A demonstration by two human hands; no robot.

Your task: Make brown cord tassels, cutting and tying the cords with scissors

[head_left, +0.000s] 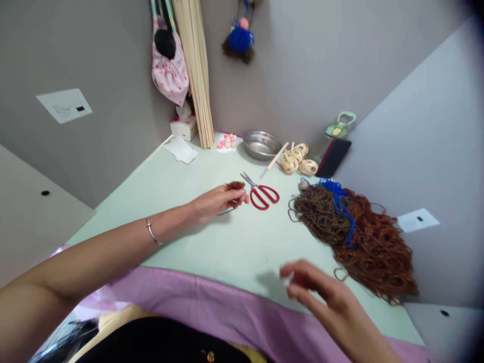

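Risks, L to R: brown yarn tuft [235,185] could shed strands, I'd say, if the L hand [217,203] eases its pinch. Scissors [256,186] lie right beside those fingertips, so a careless sweep R might nick skin. Over R, loops stray from the rust-brown yarn pile [378,247]; a finger of the R hand [333,297] could snag one & drag blue yarn [342,204] into a tangle too. Now hands: L's clenched small, thumb & fingers gripping the tuft mid-table, dark thread end [226,212] poking out below. R's abt half unfurled, blurry, up nr the table's [234,252] front edge, thumb apart, nothing visible in it, touching nothing AFAICT.
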